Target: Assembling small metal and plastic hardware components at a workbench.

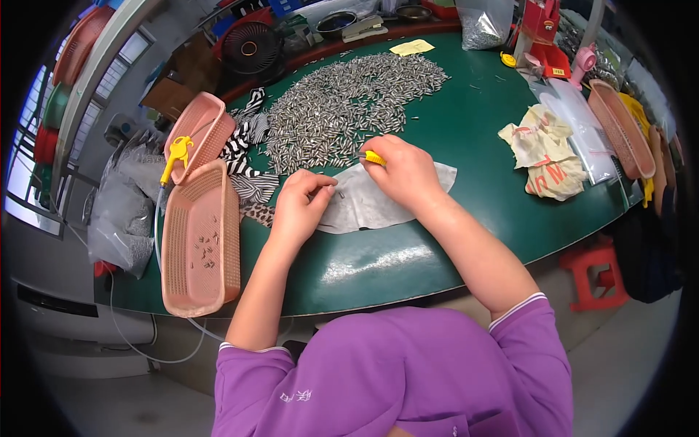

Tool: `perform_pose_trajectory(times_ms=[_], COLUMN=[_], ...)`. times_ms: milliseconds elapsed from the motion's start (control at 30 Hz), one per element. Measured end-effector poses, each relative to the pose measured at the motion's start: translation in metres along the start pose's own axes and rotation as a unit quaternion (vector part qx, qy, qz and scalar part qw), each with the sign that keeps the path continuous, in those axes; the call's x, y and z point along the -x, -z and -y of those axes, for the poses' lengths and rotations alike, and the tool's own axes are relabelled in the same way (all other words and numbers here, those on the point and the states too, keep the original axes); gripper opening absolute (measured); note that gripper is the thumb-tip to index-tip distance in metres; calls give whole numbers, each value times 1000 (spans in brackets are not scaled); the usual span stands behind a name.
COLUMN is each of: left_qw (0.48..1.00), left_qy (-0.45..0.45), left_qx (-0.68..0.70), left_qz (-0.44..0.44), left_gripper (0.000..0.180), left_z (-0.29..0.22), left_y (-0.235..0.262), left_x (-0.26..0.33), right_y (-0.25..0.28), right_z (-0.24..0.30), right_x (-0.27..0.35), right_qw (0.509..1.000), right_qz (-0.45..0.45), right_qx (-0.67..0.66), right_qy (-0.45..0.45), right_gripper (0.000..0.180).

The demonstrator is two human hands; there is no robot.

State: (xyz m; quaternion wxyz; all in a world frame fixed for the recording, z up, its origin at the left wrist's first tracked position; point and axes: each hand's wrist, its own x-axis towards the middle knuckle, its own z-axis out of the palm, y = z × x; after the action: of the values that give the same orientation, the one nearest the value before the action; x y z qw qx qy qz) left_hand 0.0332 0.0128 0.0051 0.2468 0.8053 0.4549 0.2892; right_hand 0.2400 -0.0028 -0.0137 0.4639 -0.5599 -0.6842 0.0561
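A wide heap of small silvery metal pins [320, 109] lies on the green table [488, 138]. In front of it is a pale grey-white sheet [357, 200] with a curved near edge. My right hand [400, 167] is closed around a short tool with a yellow handle [374, 158], its dark end pointing left toward the heap; its exact kind is unclear. At the sheet's left end, my left hand [302, 200] is closed, thumb and index finger pinched together. Whatever they hold is too small to make out. The two hands are a little apart.
Two pink plastic baskets [175, 251] stand at the left, the nearer with several pins inside. A yellow air gun [178, 151] rests on the farther one. Striped cloth [240, 149] lies beside them. At right are a crumpled printed cloth bag [546, 156] and another pink basket [625, 131].
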Motion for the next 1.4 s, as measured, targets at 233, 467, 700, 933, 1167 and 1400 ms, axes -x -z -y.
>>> perform_pose_trajectory(times_ms=[233, 467, 700, 933, 1167, 1400], left_qw=[878, 794, 805, 826, 858, 869], left_qy=[123, 108, 55, 8, -31, -56], left_qx=[461, 598, 591, 561, 506, 486], left_qz=[21, 35, -12, -52, -76, -79], left_gripper=[17, 16, 18, 16, 16, 17], left_z=[0, 7, 6, -1, -2, -4], left_y=[2, 1, 7, 7, 6, 7], left_x=[10, 22, 26, 26, 27, 28], right_y=[4, 19, 18, 17, 18, 20], right_z=[15, 38, 47, 51, 53, 54], right_x=[3, 6, 7, 8, 8, 8], right_qw=[998, 989, 978, 976, 976, 975], right_qz=[36, 118, 98, 57, 62, 69], right_qx=[-50, -92, -154, -163, -139, -134], right_qy=[4, 11, 97, 131, 154, 162], right_gripper=[16, 30, 25, 25, 27, 34])
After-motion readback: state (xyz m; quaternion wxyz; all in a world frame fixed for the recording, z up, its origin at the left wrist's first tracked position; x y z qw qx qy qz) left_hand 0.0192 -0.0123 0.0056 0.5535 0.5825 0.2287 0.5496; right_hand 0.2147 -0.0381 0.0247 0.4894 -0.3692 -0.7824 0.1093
